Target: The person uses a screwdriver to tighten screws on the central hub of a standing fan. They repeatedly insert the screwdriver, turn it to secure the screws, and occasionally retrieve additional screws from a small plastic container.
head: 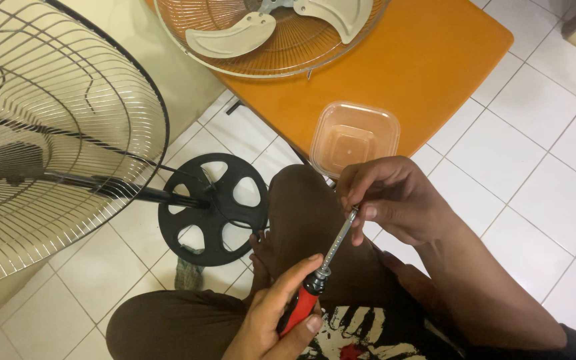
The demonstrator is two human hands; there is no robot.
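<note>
My left hand (281, 313) grips the red and black handle of a screwdriver (321, 270) low in the middle of the head view. Its metal shaft slants up and to the right. My right hand (395, 197) pinches the shaft's tip between thumb and fingers, just above my knee. Whether a small part sits at the tip I cannot tell. A clear, empty plastic container (355, 137) stands on the orange table (435, 60) just beyond my right hand.
A standing fan's wire guard (55, 133) fills the left side, its black pole running to a round black base (211, 208) on the white tiled floor (541, 167). A second grille with pale blades (268, 30) lies on the table's far part.
</note>
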